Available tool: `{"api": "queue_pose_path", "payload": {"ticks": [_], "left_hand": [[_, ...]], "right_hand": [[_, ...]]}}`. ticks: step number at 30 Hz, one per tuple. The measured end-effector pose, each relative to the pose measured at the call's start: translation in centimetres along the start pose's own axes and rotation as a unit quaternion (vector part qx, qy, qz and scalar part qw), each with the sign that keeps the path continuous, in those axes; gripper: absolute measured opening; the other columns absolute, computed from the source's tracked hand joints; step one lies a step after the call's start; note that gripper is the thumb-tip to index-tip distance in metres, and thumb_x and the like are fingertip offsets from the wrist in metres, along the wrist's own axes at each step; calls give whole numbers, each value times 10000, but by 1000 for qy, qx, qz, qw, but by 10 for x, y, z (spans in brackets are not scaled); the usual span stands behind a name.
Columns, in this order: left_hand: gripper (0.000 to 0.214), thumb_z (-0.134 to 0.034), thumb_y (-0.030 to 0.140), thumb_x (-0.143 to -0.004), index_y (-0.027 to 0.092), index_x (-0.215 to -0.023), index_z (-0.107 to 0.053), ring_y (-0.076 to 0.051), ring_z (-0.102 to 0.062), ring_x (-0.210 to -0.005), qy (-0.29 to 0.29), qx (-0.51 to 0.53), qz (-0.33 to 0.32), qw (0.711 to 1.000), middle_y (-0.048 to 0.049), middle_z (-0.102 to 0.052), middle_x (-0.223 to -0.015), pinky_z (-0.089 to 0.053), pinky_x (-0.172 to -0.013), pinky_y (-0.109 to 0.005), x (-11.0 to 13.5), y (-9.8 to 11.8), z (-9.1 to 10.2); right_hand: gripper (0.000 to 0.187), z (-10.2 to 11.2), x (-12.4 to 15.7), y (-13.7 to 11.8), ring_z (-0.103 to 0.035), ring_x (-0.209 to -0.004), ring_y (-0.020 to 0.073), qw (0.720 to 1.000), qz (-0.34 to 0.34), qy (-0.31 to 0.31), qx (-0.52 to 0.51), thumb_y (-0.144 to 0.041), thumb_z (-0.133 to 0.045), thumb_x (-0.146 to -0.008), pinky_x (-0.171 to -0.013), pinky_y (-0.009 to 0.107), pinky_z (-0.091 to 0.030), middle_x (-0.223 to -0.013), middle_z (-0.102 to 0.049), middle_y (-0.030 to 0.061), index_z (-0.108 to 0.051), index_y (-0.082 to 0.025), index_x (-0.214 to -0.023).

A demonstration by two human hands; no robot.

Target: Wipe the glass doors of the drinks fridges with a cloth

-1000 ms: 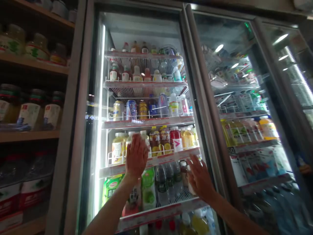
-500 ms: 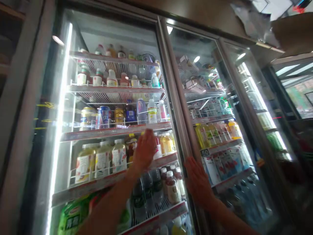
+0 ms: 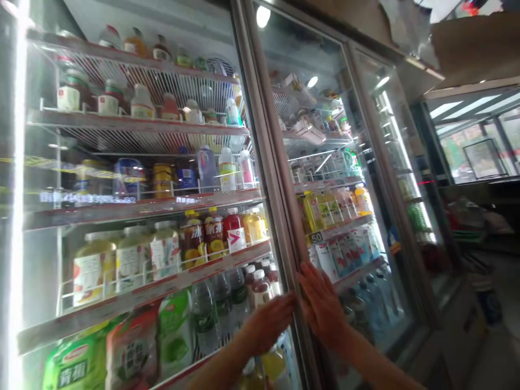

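My left hand [image 3: 268,324] reaches to the inner edge of the left cooler door's metal frame [image 3: 266,141]. Its fingers are stretched out and slightly blurred, with the tips at the frame; firm contact is hard to judge. Just across the seam, my right hand [image 3: 323,304] lies flat against the edge of the right glass door [image 3: 317,130], fingers extended upward. Neither hand shows an object in it. Behind the glass near my left hand stand dark-capped clear bottles [image 3: 205,314] and white-capped brown drink bottles [image 3: 260,287].
Shelves hold tea bottles [image 3: 91,271], a red bottle [image 3: 234,230], cans [image 3: 129,176] and green snack bags [image 3: 67,360]. Yellow juice bottles [image 3: 312,211] stand behind the right door. Further right are another glass door [image 3: 390,162] and a window [image 3: 479,151].
My left hand has come down and right, from in front of the drink shelf to the door frame. My right hand stays by the seam. The view has moved closer and turned right.
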State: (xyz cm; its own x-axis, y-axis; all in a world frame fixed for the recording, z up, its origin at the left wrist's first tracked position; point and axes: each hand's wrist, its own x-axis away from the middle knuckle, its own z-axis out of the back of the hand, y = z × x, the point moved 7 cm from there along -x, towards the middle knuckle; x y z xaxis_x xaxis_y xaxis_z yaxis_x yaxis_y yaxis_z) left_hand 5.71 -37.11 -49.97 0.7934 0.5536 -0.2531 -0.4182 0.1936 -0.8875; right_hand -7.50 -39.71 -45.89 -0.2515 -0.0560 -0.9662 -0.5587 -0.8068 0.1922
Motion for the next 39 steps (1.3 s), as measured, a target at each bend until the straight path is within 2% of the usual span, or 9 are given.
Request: {"api": "queue_pose_path", "payload": {"ticks": [3, 9, 15, 17, 21, 23, 27, 33, 39], "left_hand": [[344, -417, 351, -887, 240, -1172, -576, -171, -233, -1392, 13, 8, -45, 999, 29, -400, -1447, -147, -1144, -349, 27, 32, 2], [436, -418, 272, -891, 199, -1321, -447, -205, -164, -1414, 36, -43, 180, 982, -43, -304, -1495, -109, -1130, -398, 27, -68, 34], [472, -473, 389, -850, 270, -1307, -476, -147, -201, -1401, -33, -12, -19, 999, 28, -325, -1486, -161, -1133, -331, 79, -3, 27], [472, -449, 356, -868, 268, -1333, -440, -150, -188, -1405, -32, -31, 37, 998, 17, -310, -1494, -149, -1136, -345, 80, -41, 40], [445, -408, 302, -902, 188, -1331, -437, -225, -179, -1410, 54, -104, 300, 947, -84, -324, -1483, -127, -1130, -424, 86, -141, 81], [435, -430, 309, -894, 183, -1309, -460, -234, -183, -1409, 52, -106, 272, 955, -89, -318, -1486, -127, -1132, -423, 94, -132, 83], [372, -447, 366, -887, 269, -1239, -520, -171, -218, -1398, 9, -68, 52, 996, 8, -317, -1494, -129, -1145, -353, 120, -73, 75], [414, -406, 300, -902, 169, -1287, -481, -222, -154, -1416, 105, -151, 358, 915, -109, -387, -1446, -148, -1128, -416, 167, -168, 129], [383, -432, 340, -893, 277, -1267, -489, -166, -199, -1404, 25, -148, 175, 973, -2, -330, -1487, -132, -1139, -350, 195, -121, 116]], "right_hand": [[645, -4, 9, -5, -230, -1399, 251, 1000, 2, -11, -8, -150, -412, -833, -1089, 488, -319, -1504, -291, 78, -246, -202, -1454], [656, -8, 2, -10, -247, -1394, 246, 1000, -14, -3, -10, -135, -392, -844, -1088, 504, -313, -1508, -281, 85, -200, -213, -1466], [655, -2, -11, -33, -246, -1395, 237, 999, 30, -4, -13, -147, -388, -854, -1100, 494, -286, -1502, -297, 75, -182, -231, -1470], [643, -3, -18, -38, -238, -1398, 230, 999, 34, -1, -6, -154, -377, -864, -1089, 485, -303, -1502, -299, 75, -177, -238, -1470], [622, -6, -38, -54, -209, -1406, 242, 999, 23, 16, -20, -178, -371, -883, -1067, 498, -321, -1500, -293, 102, -167, -215, -1470], [622, -6, -45, -68, -198, -1409, 255, 999, 33, 9, -31, -176, -384, -879, -1069, 502, -314, -1498, -295, 107, -180, -203, -1466], [642, -9, -50, -99, -206, -1406, 256, 994, 96, -8, -45, -135, -393, -852, -1080, 481, -305, -1505, -291, 81, -204, -218, -1459], [617, -27, -74, -122, -212, -1405, 247, 996, 83, 11, -43, -142, -389, -855, -1079, 491, -305, -1491, -320, 87, -242, -206, -1450], [546, -57, -102, -157, -217, -1404, 247, 991, 128, -17, -24, -125, -415, -822, -1069, 481, -323, -1477, -345, 93, -413, -166, -1367]]}}
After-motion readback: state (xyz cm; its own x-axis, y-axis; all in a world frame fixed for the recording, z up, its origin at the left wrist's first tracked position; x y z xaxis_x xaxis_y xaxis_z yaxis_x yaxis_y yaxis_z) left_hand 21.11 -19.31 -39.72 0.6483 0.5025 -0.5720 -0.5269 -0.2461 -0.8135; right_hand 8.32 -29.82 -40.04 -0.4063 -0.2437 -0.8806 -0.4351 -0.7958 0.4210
